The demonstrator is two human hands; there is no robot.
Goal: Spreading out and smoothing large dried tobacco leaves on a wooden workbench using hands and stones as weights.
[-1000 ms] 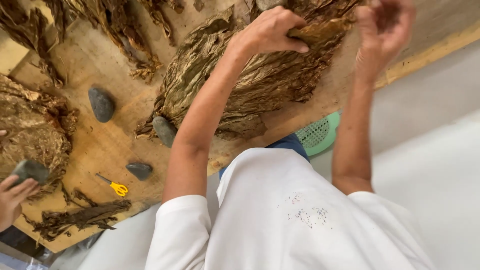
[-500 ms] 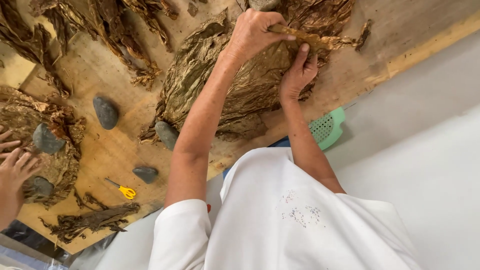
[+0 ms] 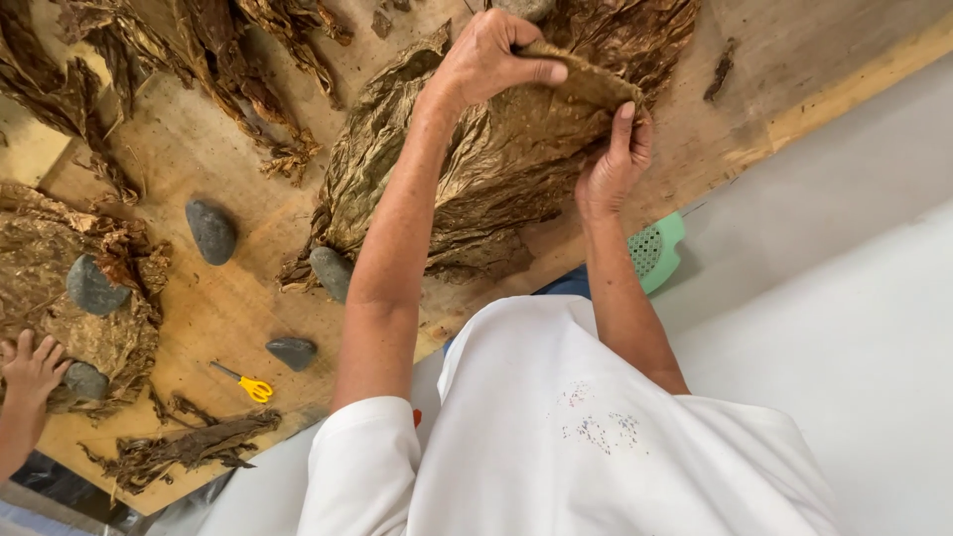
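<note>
**Both hands on one dried leaf, top of the pile**

We have the left hand [image 3: 491,60] closed over the upper edge of a dried brown leaf [image 3: 586,89], thumb pressed along its front and fingers curled behind. The right hand [image 3: 613,164] takes the same leaf from the lower side: thumb up against the leaf face, the other fingers tucked behind it. Both grips are closed on the leaf, which is stretched flat between them.

Directly under the two grips sits the big leaf pile [image 3: 467,189], spread on the wooden bench [image 3: 199,298]. The held leaf touches the pile's top layer.

At the pile's tip toward our left elbow, a grey stone [image 3: 331,273] rests on the leaves. Further out on that side lie a second stone [image 3: 210,231] on bare wood, a flatter third stone [image 3: 292,351], and small yellow-handled scissors [image 3: 248,385] just beside it.

Well away from the grips, past those stones, there is a second leaf stack [image 3: 79,298] with two more stones on it. Another person's hand [image 3: 30,367] lies open on that stack's edge.

More loose leaf bundles [image 3: 199,60] lie on the bench beyond the left grip. Below the right wrist, off the bench edge, we see a green perforated plastic item [image 3: 655,253]; we cannot tell what kind it is.
</note>
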